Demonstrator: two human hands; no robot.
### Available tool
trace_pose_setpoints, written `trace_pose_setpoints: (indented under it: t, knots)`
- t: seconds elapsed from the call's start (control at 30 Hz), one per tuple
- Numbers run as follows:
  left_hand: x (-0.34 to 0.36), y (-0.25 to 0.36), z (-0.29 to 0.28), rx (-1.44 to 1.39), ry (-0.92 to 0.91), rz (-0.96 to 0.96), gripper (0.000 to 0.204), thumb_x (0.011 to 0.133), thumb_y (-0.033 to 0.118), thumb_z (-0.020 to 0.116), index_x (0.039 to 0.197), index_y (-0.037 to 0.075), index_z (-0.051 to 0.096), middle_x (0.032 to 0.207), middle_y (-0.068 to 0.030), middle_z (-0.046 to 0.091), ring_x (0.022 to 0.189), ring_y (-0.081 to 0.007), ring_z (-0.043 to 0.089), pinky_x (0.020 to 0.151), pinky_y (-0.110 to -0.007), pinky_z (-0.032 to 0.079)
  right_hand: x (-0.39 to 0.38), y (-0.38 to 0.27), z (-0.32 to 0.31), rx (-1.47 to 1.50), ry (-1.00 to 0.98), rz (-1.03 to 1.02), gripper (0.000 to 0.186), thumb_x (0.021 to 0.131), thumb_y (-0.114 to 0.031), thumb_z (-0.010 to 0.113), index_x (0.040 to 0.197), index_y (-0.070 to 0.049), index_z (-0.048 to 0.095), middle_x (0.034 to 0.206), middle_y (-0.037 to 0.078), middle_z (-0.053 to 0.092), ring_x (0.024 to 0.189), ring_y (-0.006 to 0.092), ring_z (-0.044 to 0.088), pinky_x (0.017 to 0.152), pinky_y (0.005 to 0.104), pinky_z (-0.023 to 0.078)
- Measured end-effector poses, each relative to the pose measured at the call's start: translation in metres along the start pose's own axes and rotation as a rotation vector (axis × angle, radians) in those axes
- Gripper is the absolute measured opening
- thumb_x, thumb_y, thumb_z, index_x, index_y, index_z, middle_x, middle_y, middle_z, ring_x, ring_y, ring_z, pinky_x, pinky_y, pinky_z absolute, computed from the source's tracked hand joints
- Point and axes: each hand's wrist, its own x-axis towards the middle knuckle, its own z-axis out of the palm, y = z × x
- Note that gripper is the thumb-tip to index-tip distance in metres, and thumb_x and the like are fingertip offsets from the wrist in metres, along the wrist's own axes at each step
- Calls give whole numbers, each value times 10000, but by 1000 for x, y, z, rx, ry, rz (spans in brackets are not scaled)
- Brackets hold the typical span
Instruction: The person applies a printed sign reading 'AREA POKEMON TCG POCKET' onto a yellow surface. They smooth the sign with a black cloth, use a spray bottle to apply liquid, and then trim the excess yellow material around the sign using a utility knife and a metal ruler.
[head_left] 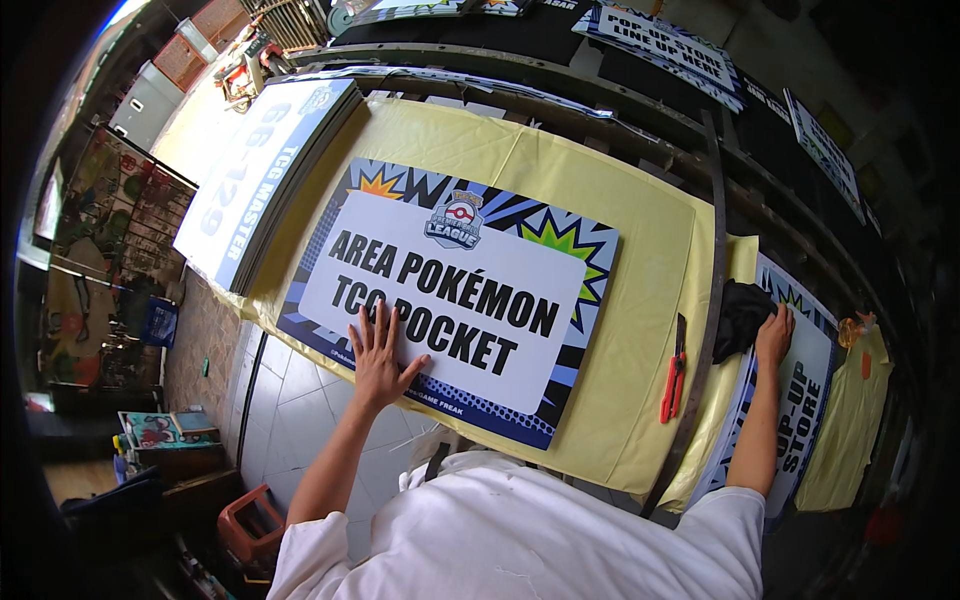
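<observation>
A printed sign board [450, 390] with a white middle, large black lettering and a blue comic-style border lies slightly askew on the yellow-covered table [640, 240]. Flat on its lower left part rests my left hand [376, 365], fingers spread. Out to the right, my right hand [774, 338] has its fingers curled at the edge of a bunched black cloth [740, 320]. That cloth lies over the upper left of another printed board [808, 380]. Between the two boards is a red box cutter [674, 375] on the yellow cover.
A thick stack of boards [270, 180] stands at the table's left end. A dark metal bar [705, 300] crosses the table right of the cutter. More signs [660, 50] lie on dark surfaces beyond. A reddish plastic stool [250, 530] stands on the floor at lower left.
</observation>
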Motion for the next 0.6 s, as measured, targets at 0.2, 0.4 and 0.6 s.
trace_pose_setpoints:
  t: [0.2, 0.4, 0.6]
  knots:
    - [0, 0, -2, 2, -9, -13, 1052, 921, 724, 580, 1671, 61, 257, 1756, -200, 137, 1618, -453, 14, 1258, -653, -33, 51, 29, -55, 1185, 492, 490, 385, 1040, -180, 523, 1323, 73, 585, 1291, 229, 665, 1077, 359, 701, 923, 463, 587]
    - [1, -6, -2, -19, -21, -5, 1058, 921, 727, 582, 1666, 48, 262, 1754, -211, 127, 1617, -460, -10, 1249, -670, -37, 123, 27, -217, 1564, 544, 600, 463, 1008, -249, 586, 1379, 28, 590, 1358, 163, 644, 1161, 315, 681, 962, 456, 588]
    - [4, 2, -16, -74, -109, -46, 1072, 909, 700, 640, 1656, 26, 272, 1751, -234, 100, 1605, -487, -63, 1206, -740, -59, 149, -53, -341, 1343, 630, 300, 468, 1022, -289, 556, 1360, 33, 591, 1330, 164, 643, 1153, 308, 666, 972, 447, 567]
